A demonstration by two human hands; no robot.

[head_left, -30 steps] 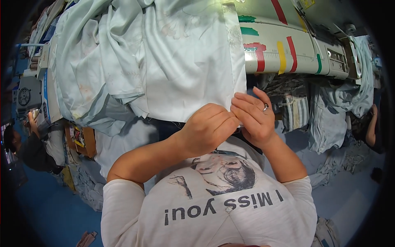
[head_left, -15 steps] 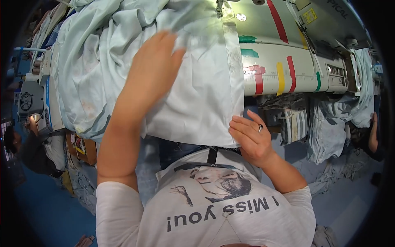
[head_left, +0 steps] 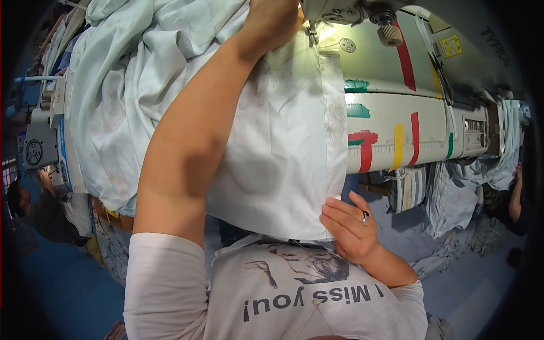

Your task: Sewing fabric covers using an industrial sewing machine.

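Observation:
Pale mint-white fabric (head_left: 277, 147) lies over the sewing machine bed and hangs down at my front. Its right side has a straight hemmed band running from the presser foot (head_left: 312, 35) towards me. My left hand (head_left: 275, 22) reaches far up beside the presser foot, just left of the lit needle area; its fingers are hidden behind the hand. At the near right corner of the fabric my right hand (head_left: 354, 229) grips the edge, fingers on top and thumb out of sight. A ring shows on one of its fingers.
The machine bed (head_left: 379, 105) right of the fabric bears red, yellow and green tape strips. Bunched fabric (head_left: 136, 96) is heaped on the left. A grey fan-vented motor box (head_left: 41, 148) stands at far left, near another person (head_left: 39, 212). More pale cloth (head_left: 453, 195) hangs at right.
My left hand has moved up and right, from the middle of the fabric to beside the presser foot. The machine, fabric and right hand appear lower in view; the right hand keeps its corner.

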